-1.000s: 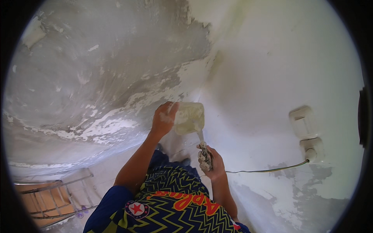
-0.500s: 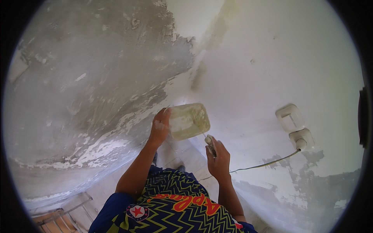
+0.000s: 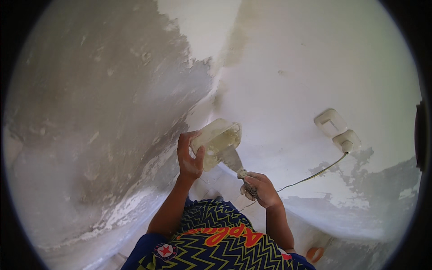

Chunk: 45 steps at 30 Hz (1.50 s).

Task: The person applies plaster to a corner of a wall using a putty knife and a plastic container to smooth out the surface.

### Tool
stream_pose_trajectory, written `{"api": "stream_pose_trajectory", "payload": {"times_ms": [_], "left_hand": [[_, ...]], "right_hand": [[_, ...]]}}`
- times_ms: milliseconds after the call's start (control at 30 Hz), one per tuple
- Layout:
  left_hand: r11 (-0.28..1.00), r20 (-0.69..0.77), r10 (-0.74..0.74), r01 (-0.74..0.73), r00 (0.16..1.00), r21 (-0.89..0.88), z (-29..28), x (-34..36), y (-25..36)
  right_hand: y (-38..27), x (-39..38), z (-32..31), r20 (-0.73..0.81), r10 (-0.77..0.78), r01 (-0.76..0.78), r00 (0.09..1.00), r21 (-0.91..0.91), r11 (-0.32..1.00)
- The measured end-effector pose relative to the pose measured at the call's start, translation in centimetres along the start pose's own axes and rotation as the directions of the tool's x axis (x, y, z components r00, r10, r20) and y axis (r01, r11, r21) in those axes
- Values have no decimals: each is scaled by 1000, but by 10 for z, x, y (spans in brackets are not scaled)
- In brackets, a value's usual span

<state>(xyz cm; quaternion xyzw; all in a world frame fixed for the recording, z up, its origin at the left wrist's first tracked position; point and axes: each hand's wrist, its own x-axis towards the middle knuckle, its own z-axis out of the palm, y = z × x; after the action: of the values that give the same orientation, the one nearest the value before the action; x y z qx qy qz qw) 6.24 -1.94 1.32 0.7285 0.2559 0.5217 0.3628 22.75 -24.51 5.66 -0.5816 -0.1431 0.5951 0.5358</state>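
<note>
Head view: we hold a putty-smeared board (image 3: 216, 143) in our left hand (image 3: 189, 159), fingers clamped on its left edge, near the wall corner. Our right hand (image 3: 261, 189) is fisted around a putty knife (image 3: 234, 162); its long axis runs up-left, the blade resting on the board's lower right. A wall socket (image 3: 337, 130) sits well apart, rightward.

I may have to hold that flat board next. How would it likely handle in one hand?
The board looks thin and flat, so probably stiff and fairly light. The left hand pinches one edge, so it may tip. Pale paste coats it, so likely slippery.
</note>
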Motion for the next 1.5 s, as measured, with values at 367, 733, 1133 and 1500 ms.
{"api": "stream_pose_trajectory", "payload": {"times_ms": [367, 733, 1133, 1500], "left_hand": [[978, 11, 142, -139, 990, -154, -3, 5, -5], [988, 73, 145, -140, 987, -71, -8, 21, 4], [918, 12, -153, 147, 988, -367, 1, 46, 16], [976, 38, -97, 103, 995, -190, 4, 37, 5]], "right_hand": [[5, 32, 37, -211, -61, 55, 975, -36, 998], [-12, 17, 17, -189, -266, 201, 945, -303, 931], [-31, -19, 32, -182, -660, 526, 728, -469, 710], [-42, -26, 22, -113, -797, 495, 593, -730, 471]]}}
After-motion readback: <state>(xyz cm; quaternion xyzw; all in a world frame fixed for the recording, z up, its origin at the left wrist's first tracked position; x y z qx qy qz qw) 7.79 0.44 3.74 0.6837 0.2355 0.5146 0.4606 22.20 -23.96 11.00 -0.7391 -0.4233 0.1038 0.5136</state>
